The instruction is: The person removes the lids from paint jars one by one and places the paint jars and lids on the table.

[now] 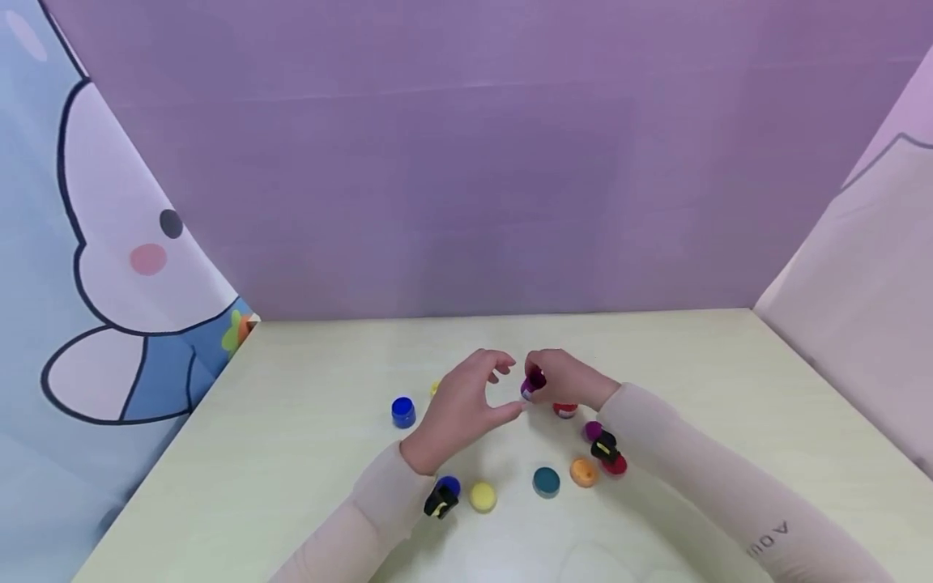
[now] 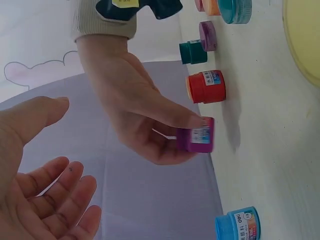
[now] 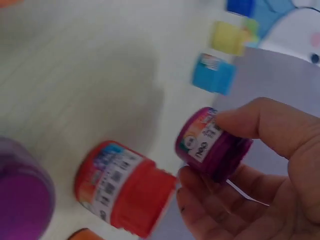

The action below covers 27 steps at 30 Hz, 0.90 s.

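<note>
My right hand (image 1: 567,377) grips a small purple paint jar (image 3: 202,142) between thumb and fingers, just above the table. The jar's label shows in both wrist views, and its mouth looks uncapped in the head view. Facing it from the left, my left hand (image 1: 459,409) is held in the air with fingers loosely bent and thumb apart, holding nothing. Close below the right hand, a red paint jar (image 3: 120,187) stands on the table. A light blue jar (image 2: 242,225) is beyond the hands, mostly hidden by the left hand in the head view.
A blue jar (image 1: 403,413) and a partly hidden yellow jar (image 1: 435,389) stand left. A teal jar (image 2: 192,52) is beside the right arm. Nearer lie round lids: blue (image 1: 449,485), yellow (image 1: 483,497), teal (image 1: 546,482), orange (image 1: 584,472), red (image 1: 615,465) and purple (image 1: 594,431).
</note>
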Each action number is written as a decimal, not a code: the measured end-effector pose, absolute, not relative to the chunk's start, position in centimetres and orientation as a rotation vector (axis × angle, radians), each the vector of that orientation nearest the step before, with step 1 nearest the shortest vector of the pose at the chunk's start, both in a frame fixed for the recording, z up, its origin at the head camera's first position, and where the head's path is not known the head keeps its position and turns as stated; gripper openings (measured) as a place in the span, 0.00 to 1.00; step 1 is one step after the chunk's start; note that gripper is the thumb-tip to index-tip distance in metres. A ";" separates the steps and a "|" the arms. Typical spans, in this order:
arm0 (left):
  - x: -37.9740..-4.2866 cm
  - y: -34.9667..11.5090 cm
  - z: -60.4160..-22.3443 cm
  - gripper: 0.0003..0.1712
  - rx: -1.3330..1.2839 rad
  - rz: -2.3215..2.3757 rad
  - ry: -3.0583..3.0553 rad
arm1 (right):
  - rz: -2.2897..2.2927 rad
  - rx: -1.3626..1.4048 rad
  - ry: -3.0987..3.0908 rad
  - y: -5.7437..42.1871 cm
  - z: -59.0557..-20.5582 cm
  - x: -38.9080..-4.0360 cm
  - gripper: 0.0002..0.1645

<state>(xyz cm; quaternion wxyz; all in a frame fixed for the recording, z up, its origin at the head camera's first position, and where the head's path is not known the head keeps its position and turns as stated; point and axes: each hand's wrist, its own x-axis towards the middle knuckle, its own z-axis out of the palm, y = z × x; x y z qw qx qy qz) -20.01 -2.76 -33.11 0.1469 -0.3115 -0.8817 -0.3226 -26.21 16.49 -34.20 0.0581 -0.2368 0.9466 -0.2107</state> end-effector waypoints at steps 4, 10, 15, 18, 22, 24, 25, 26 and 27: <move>-20.0 -2.5 -33.0 0.29 -0.929 -0.928 -2.520 | -0.512 -0.694 2.862 16.3 -34.6 -26.9 0.15; -20.0 -2.3 -32.9 0.28 -0.923 -0.925 -2.514 | -0.419 -0.700 2.829 16.4 -35.3 -27.1 0.15; -20.0 -2.2 -33.0 0.28 -0.919 -0.924 -2.519 | -0.429 -0.719 2.834 16.5 -35.3 -26.9 0.15; -20.0 -2.2 -32.9 0.28 -0.914 -0.925 -2.528 | -0.429 -0.712 2.849 16.8 -35.1 -26.8 0.19; -20.0 -2.1 -32.8 0.28 -0.911 -0.931 -2.532 | -0.497 -0.735 2.885 18.2 -34.6 -26.1 0.27; -20.0 -2.0 -32.6 0.28 -0.911 -0.925 -2.526 | -0.543 -0.750 2.906 19.3 -34.2 -25.3 0.26; -20.0 -2.0 -32.5 0.27 -0.912 -0.911 -2.525 | -0.569 -0.764 2.920 20.0 -34.1 -24.8 0.24; -19.9 -2.1 -32.3 0.27 -0.913 -0.901 -2.520 | -0.590 -0.778 2.937 20.7 -33.9 -24.4 0.22; -19.8 -2.2 -32.1 0.27 -0.916 -0.889 -2.514 | -0.608 -0.776 2.960 21.4 -33.9 -23.9 0.20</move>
